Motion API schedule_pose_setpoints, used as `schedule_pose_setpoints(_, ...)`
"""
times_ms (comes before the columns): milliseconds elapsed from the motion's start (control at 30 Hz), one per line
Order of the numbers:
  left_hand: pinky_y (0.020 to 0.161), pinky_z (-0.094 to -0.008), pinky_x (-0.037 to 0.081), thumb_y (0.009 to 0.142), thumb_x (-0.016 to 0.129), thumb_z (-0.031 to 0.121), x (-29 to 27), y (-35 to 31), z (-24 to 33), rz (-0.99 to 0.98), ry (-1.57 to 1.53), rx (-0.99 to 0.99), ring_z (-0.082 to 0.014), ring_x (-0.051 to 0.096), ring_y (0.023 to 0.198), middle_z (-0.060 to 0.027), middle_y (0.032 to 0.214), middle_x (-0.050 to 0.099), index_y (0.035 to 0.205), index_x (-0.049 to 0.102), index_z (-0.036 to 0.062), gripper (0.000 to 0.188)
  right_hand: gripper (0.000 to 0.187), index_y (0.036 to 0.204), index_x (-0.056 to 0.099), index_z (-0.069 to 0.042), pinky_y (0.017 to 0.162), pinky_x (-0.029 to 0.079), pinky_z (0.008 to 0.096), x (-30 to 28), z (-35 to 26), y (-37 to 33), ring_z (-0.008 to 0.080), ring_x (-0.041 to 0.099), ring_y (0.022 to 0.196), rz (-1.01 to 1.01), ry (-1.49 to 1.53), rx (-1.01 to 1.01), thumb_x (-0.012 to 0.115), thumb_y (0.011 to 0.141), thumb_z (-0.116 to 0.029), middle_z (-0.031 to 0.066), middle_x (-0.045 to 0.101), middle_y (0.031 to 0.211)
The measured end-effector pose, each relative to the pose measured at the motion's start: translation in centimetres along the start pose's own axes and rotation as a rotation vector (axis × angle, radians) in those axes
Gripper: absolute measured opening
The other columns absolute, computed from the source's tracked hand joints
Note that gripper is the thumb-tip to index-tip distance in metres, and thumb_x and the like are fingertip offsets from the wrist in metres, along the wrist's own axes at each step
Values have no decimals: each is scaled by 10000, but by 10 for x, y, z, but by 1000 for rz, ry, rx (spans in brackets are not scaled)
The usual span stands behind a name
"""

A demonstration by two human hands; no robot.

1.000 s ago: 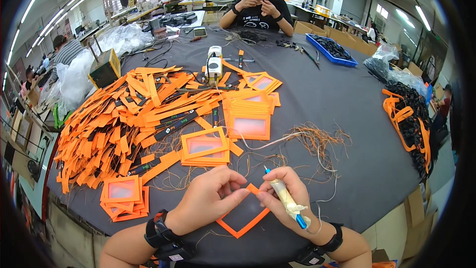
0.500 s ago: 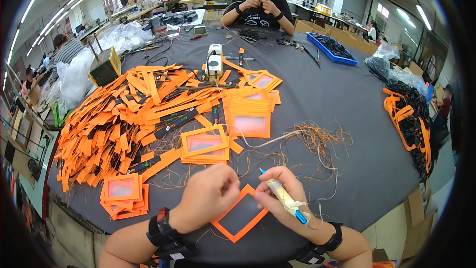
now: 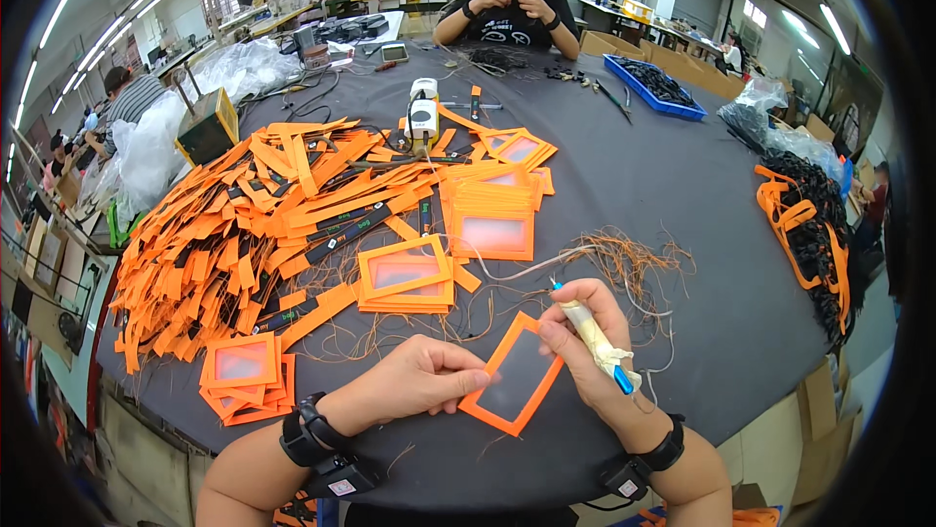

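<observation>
My left hand (image 3: 429, 378) is closed in a pinch on the left edge of an orange-bordered clear window piece (image 3: 505, 422), which is tilted over the dark table. In my right hand (image 3: 593, 337) is a slim blue pen-shaped tool (image 3: 596, 340) wrapped in pale tape, its thin tip pointing up and away to the left. The right thumb rests at the upper right edge of the same window piece. A pale cord (image 3: 671, 332) runs on the table beside the right hand. Short loose threads (image 3: 400, 459) lie near my left wrist.
A large heap of orange strips (image 3: 224, 234) covers the left of the table. Stacked window pieces lie at mid-table (image 3: 492, 234), nearer (image 3: 405, 278) and at front left (image 3: 242, 361). Beyond are tangled threads (image 3: 624, 259), a white power adapter (image 3: 422, 117), a blue tray (image 3: 655, 88) and a co-worker (image 3: 517, 10).
My left hand has gone from a loose curl above the table to pinching the window piece. The piece has shifted right and up, and my right hand with the tool has moved slightly right.
</observation>
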State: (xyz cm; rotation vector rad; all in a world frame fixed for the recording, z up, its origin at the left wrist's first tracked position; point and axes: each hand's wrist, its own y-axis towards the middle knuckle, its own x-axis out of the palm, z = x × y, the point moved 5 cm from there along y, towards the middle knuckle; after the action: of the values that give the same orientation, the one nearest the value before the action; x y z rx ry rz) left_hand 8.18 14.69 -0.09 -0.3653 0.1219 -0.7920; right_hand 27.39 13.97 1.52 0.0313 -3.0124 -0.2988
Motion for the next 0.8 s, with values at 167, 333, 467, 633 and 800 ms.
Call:
schedule_pose_setpoints(167, 546, -182, 479, 934, 577, 170, 2, 0, -4, -56, -155, -39, -56, 588, 655, -28, 834, 642, 1088, 640, -22, 254, 274, 1092, 472, -64, 610, 473, 207, -4, 2, 0, 91, 567, 674, 45, -22, 4, 607, 863, 3, 42, 588, 833)
schedule_pose_setpoints(333, 599, -191, 504, 930, 579, 145, 3, 2, -5, -34, -114, 13, -70, 611, 689, -40, 859, 647, 1093, 629, -28, 243, 250, 1084, 489, -45, 625, 484, 204, -7, 0, 1, 79, 583, 694, 93, 10, -38, 622, 873, -27, 33, 594, 824)
schedule_pose_setpoints(467, 627, -191, 519, 929, 575, 155, -7, 4, -4, 115, -68, 49, -61, 591, 690, -27, 870, 638, 1095, 627, -20, 247, 239, 1130, 529, -19, 631, 484, 216, -9, -21, 2, 84, 577, 687, 164, -310, -330, 584, 913, -101, 36, 594, 828)
schedule_pose_setpoints(633, 696, -235, 552, 937, 560, 133, -1, 6, -11, 97, -331, 56, -108, 636, 757, -80, 916, 650, 1133, 597, -34, 260, 293, 1172, 570, 5, 634, 479, 220, -11, -13, -7, 79, 576, 697, -122, 91, -91, 520, 954, -184, 41, 601, 840)
schedule_pose_setpoints(800, 771, -282, 555, 951, 532, 127, 6, 6, -14, 50, -554, 38, -176, 660, 846, -139, 996, 654, 1157, 582, -38, 269, 126, 948, 601, 12, 603, 496, 240, 8, -13, -12, 109, 621, 727, -90, -100, -29, 639, 833, -21, 72, 642, 869)
